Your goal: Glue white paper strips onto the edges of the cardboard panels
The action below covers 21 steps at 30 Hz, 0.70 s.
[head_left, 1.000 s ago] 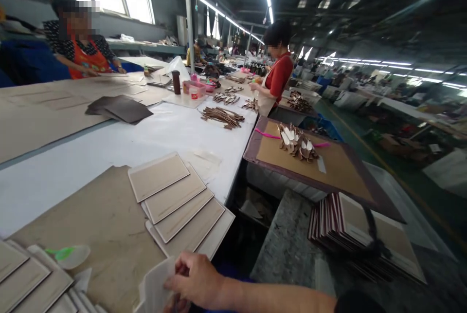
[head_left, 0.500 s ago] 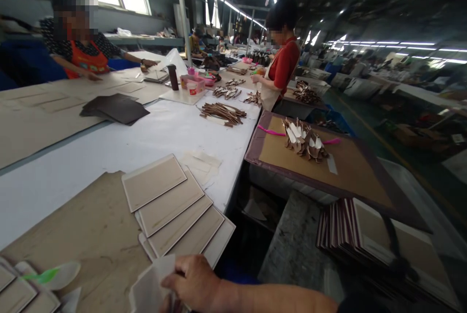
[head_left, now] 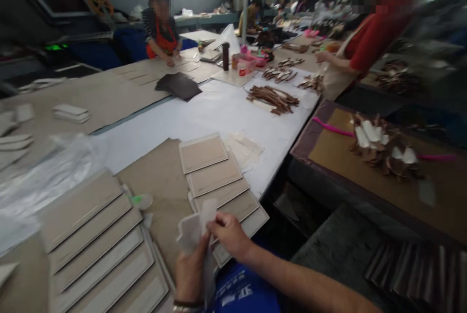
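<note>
My left hand (head_left: pixel 190 274) is closed round several thin whitish sheet pieces (head_left: pixel 189 232) that stick up above the fingers. The fingers of my right hand (head_left: pixel 230 236) pinch the edge of one upright piece beside it. Just beyond my hands, beige panels with pale borders (head_left: pixel 204 152) lie overlapped in a slanting row. A second overlapped row of similar panels (head_left: pixel 98 245) spreads at the lower left. Between the rows lies a small translucent scoop-like thing with a green part (head_left: pixel 143 201), partly covered.
Crumpled clear plastic (head_left: pixel 54 172) lies at the left. Dark sheets (head_left: pixel 178 85) and a bundle of brown strips (head_left: pixel 273 99) rest farther back. On a side table (head_left: pixel 328 152) at the right sit brown and white pieces. A co-worker in red (head_left: pixel 379 40) stands there; another in an orange apron (head_left: pixel 162 35) works beyond.
The view has swung left, bringing the left row of panels and my left hand more fully into sight. Both hands now meet at the whitish pieces, held higher in view.
</note>
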Available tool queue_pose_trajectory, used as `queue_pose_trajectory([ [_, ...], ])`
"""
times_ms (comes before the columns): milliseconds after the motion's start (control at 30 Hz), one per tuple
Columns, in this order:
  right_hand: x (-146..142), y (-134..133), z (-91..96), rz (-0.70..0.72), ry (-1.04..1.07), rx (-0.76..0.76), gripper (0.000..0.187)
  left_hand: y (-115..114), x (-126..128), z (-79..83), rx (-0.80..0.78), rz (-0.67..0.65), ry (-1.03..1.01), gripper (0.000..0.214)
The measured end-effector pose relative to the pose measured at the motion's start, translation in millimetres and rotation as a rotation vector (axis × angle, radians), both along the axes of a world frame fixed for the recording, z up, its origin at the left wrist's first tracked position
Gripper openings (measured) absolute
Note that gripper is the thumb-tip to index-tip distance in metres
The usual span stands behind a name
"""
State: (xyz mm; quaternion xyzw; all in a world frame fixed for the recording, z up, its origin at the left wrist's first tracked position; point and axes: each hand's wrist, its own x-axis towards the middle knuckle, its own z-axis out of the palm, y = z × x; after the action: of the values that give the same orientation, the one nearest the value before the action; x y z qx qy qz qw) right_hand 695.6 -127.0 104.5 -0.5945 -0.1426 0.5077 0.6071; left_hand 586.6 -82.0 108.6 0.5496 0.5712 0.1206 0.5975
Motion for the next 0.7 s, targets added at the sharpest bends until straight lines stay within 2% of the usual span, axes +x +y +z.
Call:
queue_pose_trajectory([
  [133,11,5,3.3,-0.077,-0.034,0.007,0.028,-7,6,-6.0,-0.079,0.134,-0.179,0.055],
  [200,12,7,2.9,-0.094,-0.001,-0.003,0.031,-10,7,-7.0,-0.044,0.106,-0.194,0.052],
  [267,13,9,3.1,-0.119,0.050,-0.029,0.034,-14,5,-6.2,0.026,-0.004,-0.189,0.046],
  [400,33,13,4.9,-0.133,0.035,-0.103,0.037,-22,-5,-5.5,0.123,-0.356,-0.154,0.026],
  [467,52,14,3.8,-0.004,-0.069,-0.150,0.033,-24,-12,-7.5,0.134,-0.490,-0.054,0.020],
  [500,61,14,2.1,0.116,-0.185,-0.189,0.029,-25,-16,-9.1,0.146,-0.532,0.018,0.019],
  [600,77,12,-6.5,0.606,-0.771,-0.304,0.024,-26,-26,-16.3,0.232,-0.631,0.273,0.018],
  [633,78,12,-9.8,0.730,-0.927,-0.318,0.023,-26,-29,-19.3,0.278,-0.669,0.347,0.019],
  [700,74,14,-16.1,0.860,-1.048,-0.322,0.022,-25,-33,-26.1,0.399,-0.735,0.436,0.023],
])
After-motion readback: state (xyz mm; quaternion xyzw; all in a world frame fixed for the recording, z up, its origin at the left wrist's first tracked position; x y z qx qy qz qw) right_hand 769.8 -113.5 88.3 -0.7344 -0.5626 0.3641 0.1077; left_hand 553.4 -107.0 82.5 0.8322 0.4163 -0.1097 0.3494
